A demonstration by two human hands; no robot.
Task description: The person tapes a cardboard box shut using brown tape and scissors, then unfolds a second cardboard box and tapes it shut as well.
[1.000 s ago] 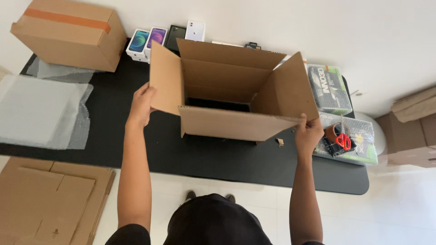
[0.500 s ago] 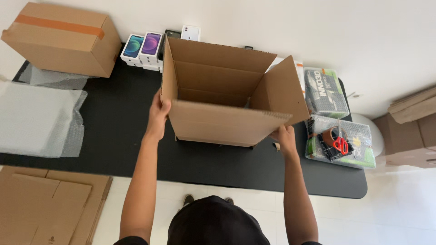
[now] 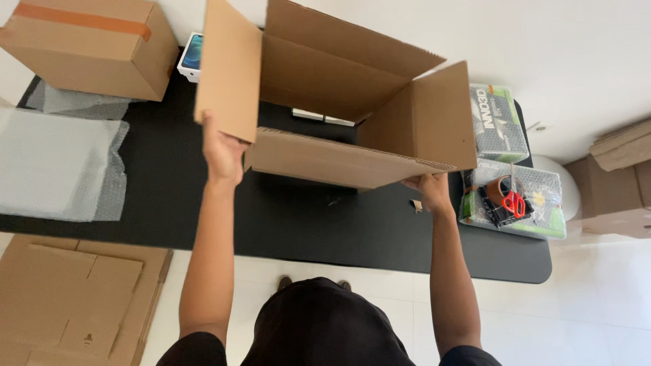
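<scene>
Nearest to us, our left hand has its fingers closed around the lower corner of the left side flap of the large open brown cardboard box, while our right hand has its fingers curled under the box's near right bottom corner. The box is lifted and tipped above the black worktop, its four flaps standing open and its inside apparently empty. We judge the grip uneven: the left hand holds only a flap, which could fold or tear at its crease and let that side drop. If the box swings right, its right flap could knock the red-handled scissors and the brown roll of tape resting on the green-edged plastic-wrapped packs just beside it. If it comes down far and left, it could land on the small white phone box with a blue picture or bump the sealed brown cardboard carton with an orange tape strip. The sheet of clear bubble wrap at the left lies well apart.
</scene>
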